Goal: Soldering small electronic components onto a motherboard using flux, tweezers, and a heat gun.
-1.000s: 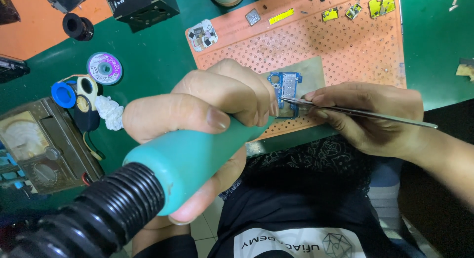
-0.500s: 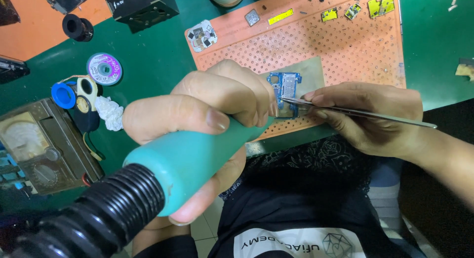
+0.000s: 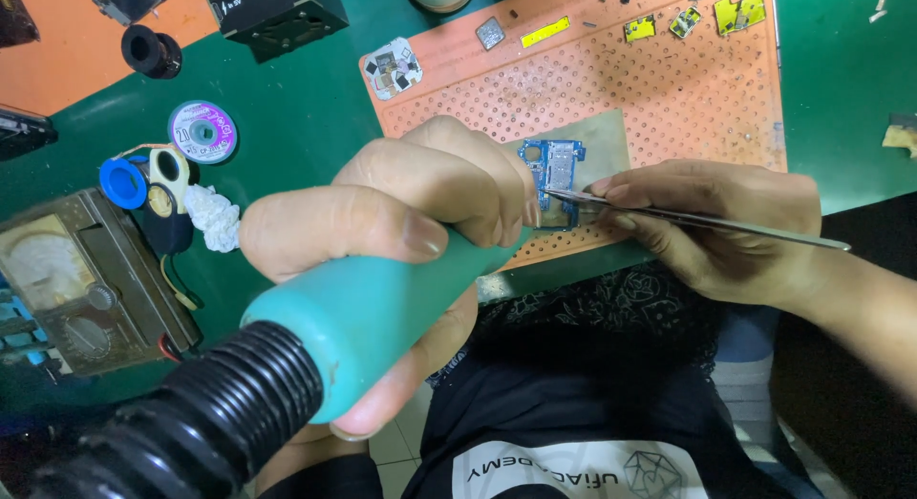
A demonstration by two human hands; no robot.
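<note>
I see one small blue board (image 3: 552, 179) on the orange mat (image 3: 669, 88). My left hand (image 3: 420, 203) grips one teal tool (image 3: 382, 308). My right hand (image 3: 716, 217) pinches one pair of tweezers (image 3: 697, 218).

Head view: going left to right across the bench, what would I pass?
Old analog meter → blue cap → solder-wick spool → left hand gripping the teal hot-air handle → blue circuit board → right hand holding tweezers.

We see a matt teal plastic handle (image 3: 382, 303), ribbed black hose (image 3: 205, 418), shiny metal tweezers (image 3: 707, 219), perforated orange mat (image 3: 669, 88).
</note>
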